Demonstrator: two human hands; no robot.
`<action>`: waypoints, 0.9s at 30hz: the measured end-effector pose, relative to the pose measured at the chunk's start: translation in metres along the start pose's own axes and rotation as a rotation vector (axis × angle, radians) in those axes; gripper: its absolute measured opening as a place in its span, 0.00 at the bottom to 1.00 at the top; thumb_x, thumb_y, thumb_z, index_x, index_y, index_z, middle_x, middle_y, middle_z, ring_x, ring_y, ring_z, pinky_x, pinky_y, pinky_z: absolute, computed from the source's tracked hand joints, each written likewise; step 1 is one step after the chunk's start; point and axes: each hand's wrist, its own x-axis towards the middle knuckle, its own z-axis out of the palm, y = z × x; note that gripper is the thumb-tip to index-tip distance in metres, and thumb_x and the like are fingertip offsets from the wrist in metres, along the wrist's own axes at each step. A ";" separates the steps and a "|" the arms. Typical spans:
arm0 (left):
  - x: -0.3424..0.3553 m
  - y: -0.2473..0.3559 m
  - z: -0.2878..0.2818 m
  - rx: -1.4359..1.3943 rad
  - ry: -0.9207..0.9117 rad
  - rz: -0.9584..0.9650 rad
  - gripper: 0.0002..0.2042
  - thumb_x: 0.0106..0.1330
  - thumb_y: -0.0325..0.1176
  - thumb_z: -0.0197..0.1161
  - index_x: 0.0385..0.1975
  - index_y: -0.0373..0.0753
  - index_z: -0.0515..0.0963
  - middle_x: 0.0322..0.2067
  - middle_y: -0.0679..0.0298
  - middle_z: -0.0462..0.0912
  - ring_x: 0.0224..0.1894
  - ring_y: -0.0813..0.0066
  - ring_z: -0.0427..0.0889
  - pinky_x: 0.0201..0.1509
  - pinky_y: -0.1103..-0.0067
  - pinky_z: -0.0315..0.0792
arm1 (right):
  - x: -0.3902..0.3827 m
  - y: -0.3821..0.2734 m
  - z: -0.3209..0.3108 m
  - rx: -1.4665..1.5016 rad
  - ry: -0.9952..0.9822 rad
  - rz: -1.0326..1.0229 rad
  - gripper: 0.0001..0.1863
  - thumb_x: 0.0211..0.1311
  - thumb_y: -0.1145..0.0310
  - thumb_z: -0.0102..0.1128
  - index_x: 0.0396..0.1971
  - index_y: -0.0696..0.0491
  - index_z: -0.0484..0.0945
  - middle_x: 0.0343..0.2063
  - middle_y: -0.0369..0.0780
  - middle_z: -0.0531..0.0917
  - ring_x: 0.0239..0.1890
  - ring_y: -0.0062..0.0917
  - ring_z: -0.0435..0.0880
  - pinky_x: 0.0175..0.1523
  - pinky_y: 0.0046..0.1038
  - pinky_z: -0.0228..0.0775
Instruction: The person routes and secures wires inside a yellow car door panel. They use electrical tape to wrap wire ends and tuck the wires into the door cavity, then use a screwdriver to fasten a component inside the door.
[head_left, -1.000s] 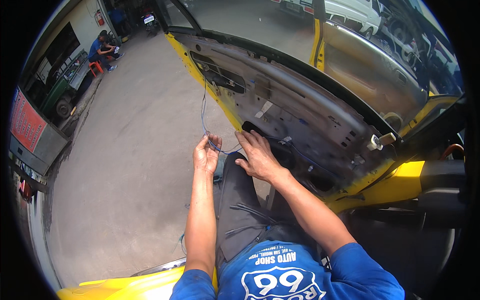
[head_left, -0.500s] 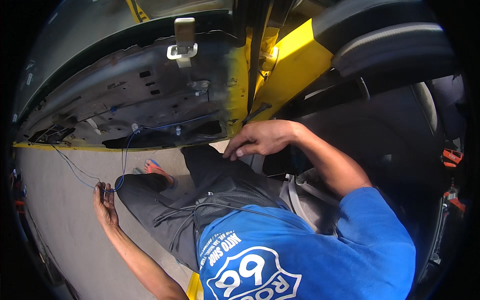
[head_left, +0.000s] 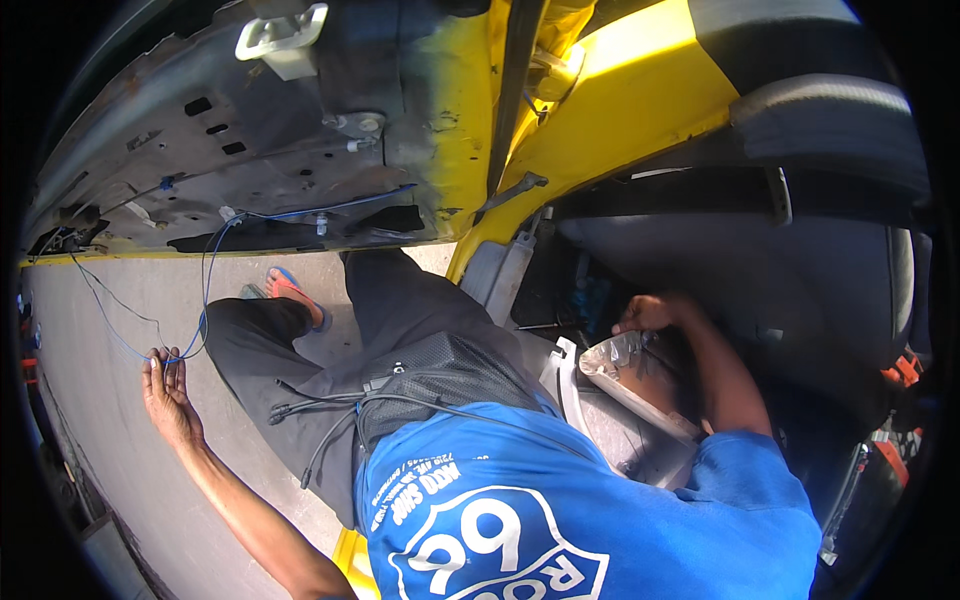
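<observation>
The left hand (head_left: 172, 405) has its grip closed, pinching the thin blue and dark wires (head_left: 204, 300). These wires hang in loops between this hand and the bare grey metal car door with yellow edge (head_left: 290, 120). The right hand (head_left: 645, 313) is at the upper end of a rounded brown panel with pale rim (head_left: 640, 403); whether its grip is closed, I cannot tell.

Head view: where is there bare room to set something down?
Bare grey ground lies outside the left forearm, and between that forearm and the dark trousers. Crowded: between left hand and door, where wires hang; around the right hand, beside the pale-edged object.
</observation>
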 end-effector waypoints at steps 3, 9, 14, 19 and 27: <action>-0.003 -0.009 0.005 0.026 -0.007 0.006 0.21 0.78 0.37 0.59 0.63 0.27 0.70 0.53 0.52 0.81 0.60 0.59 0.81 0.70 0.64 0.73 | -0.044 -0.011 0.011 0.061 0.144 0.107 0.31 0.70 0.36 0.56 0.42 0.52 0.88 0.39 0.43 0.89 0.45 0.32 0.85 0.57 0.35 0.72; -0.001 -0.015 0.004 0.010 0.027 0.018 0.20 0.80 0.34 0.57 0.62 0.25 0.70 0.52 0.49 0.81 0.61 0.58 0.81 0.72 0.64 0.72 | -0.040 -0.001 0.010 0.212 0.130 0.113 0.32 0.67 0.35 0.58 0.40 0.55 0.87 0.40 0.43 0.89 0.45 0.29 0.84 0.58 0.35 0.71; -0.005 -0.018 0.021 0.009 -0.014 -0.039 0.19 0.80 0.36 0.56 0.63 0.30 0.71 0.50 0.55 0.82 0.61 0.61 0.81 0.70 0.64 0.72 | -0.008 0.024 0.008 0.290 -0.005 0.115 0.29 0.67 0.40 0.61 0.42 0.55 0.87 0.41 0.42 0.89 0.49 0.29 0.85 0.62 0.34 0.71; -0.023 -0.021 0.038 -0.013 0.114 0.041 0.18 0.79 0.39 0.57 0.62 0.36 0.74 0.39 0.66 0.82 0.45 0.72 0.86 0.53 0.73 0.80 | 0.091 -0.012 -0.040 0.186 -0.072 -0.073 0.23 0.69 0.49 0.62 0.48 0.55 0.84 0.45 0.44 0.88 0.51 0.34 0.85 0.62 0.40 0.74; -0.018 0.001 0.062 0.029 0.280 -0.116 0.16 0.78 0.38 0.56 0.59 0.37 0.75 0.35 0.64 0.82 0.41 0.72 0.87 0.46 0.75 0.82 | 0.188 -0.080 -0.103 -0.217 0.230 0.085 0.22 0.67 0.52 0.62 0.47 0.56 0.84 0.43 0.45 0.88 0.49 0.34 0.86 0.58 0.39 0.75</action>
